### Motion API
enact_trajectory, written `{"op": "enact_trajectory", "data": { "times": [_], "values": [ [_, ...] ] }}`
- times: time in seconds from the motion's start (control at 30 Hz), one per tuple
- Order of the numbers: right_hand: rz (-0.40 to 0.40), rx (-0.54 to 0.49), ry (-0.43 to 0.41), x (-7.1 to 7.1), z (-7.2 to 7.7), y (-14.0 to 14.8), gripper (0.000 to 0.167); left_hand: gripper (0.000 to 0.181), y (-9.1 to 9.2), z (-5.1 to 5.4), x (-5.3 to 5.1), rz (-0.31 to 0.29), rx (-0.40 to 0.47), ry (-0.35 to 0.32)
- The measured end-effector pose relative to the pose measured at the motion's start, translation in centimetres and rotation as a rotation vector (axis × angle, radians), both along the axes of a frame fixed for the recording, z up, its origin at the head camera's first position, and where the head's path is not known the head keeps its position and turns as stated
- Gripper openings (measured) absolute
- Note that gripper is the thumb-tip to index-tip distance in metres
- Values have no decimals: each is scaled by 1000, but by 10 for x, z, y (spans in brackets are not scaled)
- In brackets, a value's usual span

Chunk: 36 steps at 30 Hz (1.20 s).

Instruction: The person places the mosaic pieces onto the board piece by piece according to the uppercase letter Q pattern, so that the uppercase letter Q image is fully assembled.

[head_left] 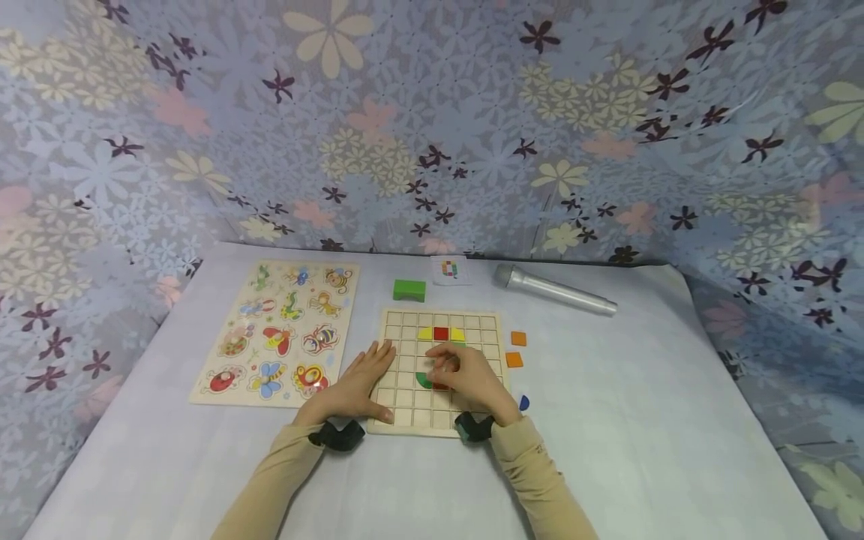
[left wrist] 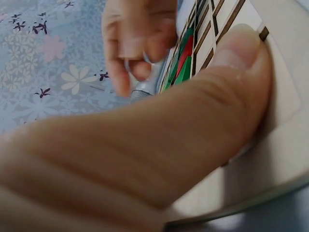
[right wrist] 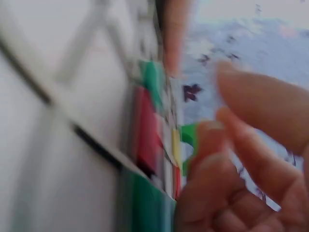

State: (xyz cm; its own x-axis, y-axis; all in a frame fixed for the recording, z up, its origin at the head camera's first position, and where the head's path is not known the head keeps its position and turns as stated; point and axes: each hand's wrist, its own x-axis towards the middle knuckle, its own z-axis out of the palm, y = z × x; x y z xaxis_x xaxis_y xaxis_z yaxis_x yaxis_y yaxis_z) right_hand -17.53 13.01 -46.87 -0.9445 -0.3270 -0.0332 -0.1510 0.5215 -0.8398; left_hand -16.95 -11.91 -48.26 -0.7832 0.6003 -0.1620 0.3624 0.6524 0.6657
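A wooden grid board (head_left: 405,412) lies on the table, with my left hand (head_left: 358,386) spread flat on its left edge. In the left wrist view the left thumb (left wrist: 236,53) rests on the board's rim. Over the lower middle of the grid hovers my right hand (head_left: 472,376), fingers loosely bent; in the right wrist view its thumb and fingers stand apart with nothing visible between them. Beneath it are a green curved tile (head_left: 422,380) and a red tile (head_left: 439,388), partly hidden. Farther up the grid, a red square (head_left: 441,334) sits between yellow tiles (head_left: 425,333).
Right of the board lie two orange squares (head_left: 514,360) and a blue piece (head_left: 524,403). Behind it are a green block (head_left: 409,291), a pattern card (head_left: 450,271) and a silver microphone (head_left: 560,291). An insect puzzle board (head_left: 310,322) lies at left.
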Motion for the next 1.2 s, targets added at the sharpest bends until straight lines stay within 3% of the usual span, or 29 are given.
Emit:
{"op": "enact_trajectory", "data": {
  "times": [0.2, 0.4, 0.5, 0.77, 1.03, 1.2],
  "values": [
    [-230, -129, -15, -15, 1, 52, 34, 115, 1, 1, 1, 4, 0, 10],
    [-493, -198, -153, -18, -10, 108, 44, 115, 0, -2, 2, -8, -7, 11],
    [-561, -197, -186, -19, -17, 120, 46, 115, -1, -3, 2, -13, -3, 20],
    [-538, -86, -75, -33, -25, 114, 43, 116, 1, -2, 1, -12, 3, 28],
    [-559, 46, -3, -40, -22, 107, 30, 115, 3, -2, 0, -16, -1, 24],
    [-577, -19, -71, -39, -18, 100, 27, 115, 0, -1, 0, -12, -13, 22]
  ]
}}
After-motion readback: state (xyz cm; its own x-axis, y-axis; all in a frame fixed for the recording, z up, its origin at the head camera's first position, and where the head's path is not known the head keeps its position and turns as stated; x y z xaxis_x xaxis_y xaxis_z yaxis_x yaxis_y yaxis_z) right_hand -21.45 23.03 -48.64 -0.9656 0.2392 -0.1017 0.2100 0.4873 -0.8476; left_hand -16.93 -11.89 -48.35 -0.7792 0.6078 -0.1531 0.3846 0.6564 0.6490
